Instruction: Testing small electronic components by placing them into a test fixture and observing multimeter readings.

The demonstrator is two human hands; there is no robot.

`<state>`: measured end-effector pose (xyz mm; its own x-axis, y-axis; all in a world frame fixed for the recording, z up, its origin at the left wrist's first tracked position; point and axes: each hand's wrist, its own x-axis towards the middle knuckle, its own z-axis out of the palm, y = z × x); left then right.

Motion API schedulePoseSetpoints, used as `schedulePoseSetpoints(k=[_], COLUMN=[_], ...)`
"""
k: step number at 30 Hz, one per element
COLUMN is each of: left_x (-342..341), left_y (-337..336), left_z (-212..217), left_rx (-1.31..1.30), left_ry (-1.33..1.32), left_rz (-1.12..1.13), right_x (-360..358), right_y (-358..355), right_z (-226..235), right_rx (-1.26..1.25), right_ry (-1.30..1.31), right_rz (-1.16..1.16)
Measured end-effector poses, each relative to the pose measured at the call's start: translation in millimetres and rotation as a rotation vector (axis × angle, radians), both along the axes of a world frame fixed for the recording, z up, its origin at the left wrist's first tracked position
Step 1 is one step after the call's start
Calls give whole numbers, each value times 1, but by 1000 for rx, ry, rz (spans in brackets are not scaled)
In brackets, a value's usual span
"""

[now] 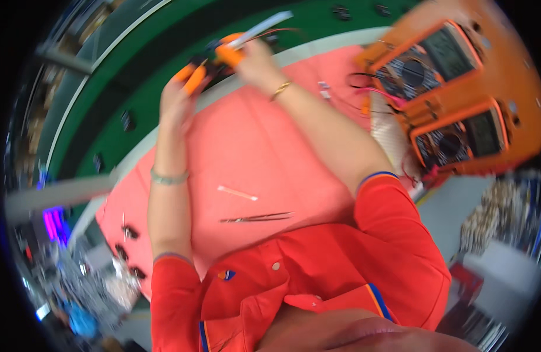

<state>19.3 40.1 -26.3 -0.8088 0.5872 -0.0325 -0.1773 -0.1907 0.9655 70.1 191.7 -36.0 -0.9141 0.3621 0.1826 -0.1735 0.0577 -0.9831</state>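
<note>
Over the conveyor's near edge, both my hands meet at a small dark part [215,70], partly hidden by fingers and blurred. My left hand [178,105], with orange finger cots, is closed at the part's left side. From the right, my right hand [257,64], also in orange cots, is closed with a pale, narrow strip [263,28] sticking out above its fingers. A thin reddish wire [285,29] runs near that strip. On the pink mat lie a cotton swab [238,193] and, closer to me, metal tweezers [257,217].
Beyond the mat [253,152] runs a green conveyor [106,94] carrying several small dark parts. Two orange multimeters [412,73] with leads lean in an orange holder [517,64] at the right. More dark parts [129,232] sit on the mat's left edge.
</note>
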Motion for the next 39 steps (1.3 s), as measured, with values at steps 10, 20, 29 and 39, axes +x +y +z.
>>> schedulePoseSetpoints(k=[10, 20, 29, 39], left_x=[-5, -9, -1, -33], left_y=[-6, -12, -11, 24], left_z=[-9, 5, 9, -13], left_rx=[-176, 276, 468, 198], left_ry=[178, 141, -89, -151], left_rz=[112, -26, -142, 37], right_x=[5, -8, -10, -13], right_y=[-14, 20, 25, 28], right_z=[8, 1, -6, -9], right_rx=[3, -444, -502, -536], right_ry=[23, 214, 177, 238], right_rz=[142, 60, 13, -14])
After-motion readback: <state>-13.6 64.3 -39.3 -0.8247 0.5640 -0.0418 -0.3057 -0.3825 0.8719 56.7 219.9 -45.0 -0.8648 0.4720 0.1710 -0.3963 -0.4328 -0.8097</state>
